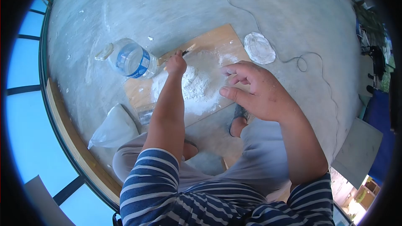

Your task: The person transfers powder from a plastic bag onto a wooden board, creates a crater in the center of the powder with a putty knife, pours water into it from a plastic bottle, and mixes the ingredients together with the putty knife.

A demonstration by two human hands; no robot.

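A mound of white powder [195, 83] lies on a wooden board [222, 37] on the floor. My left hand [176, 63] is closed around a small tool [187, 51] with a dark part and a pale end, above the far left side of the powder. Over the board's right side, my right hand [257, 88] is open, its fingers bent and apart with nothing between them. A large clear bottle [133, 60] with a blue label lies on its side, just left of my left hand.
A white-coated round item [259, 48] sits right of the board beside a thin cable [307, 54]. A whitish plastic bag [114, 129] lies at the lower left. My feet are near the board's front edge. Window panes [35, 121] line the left side.
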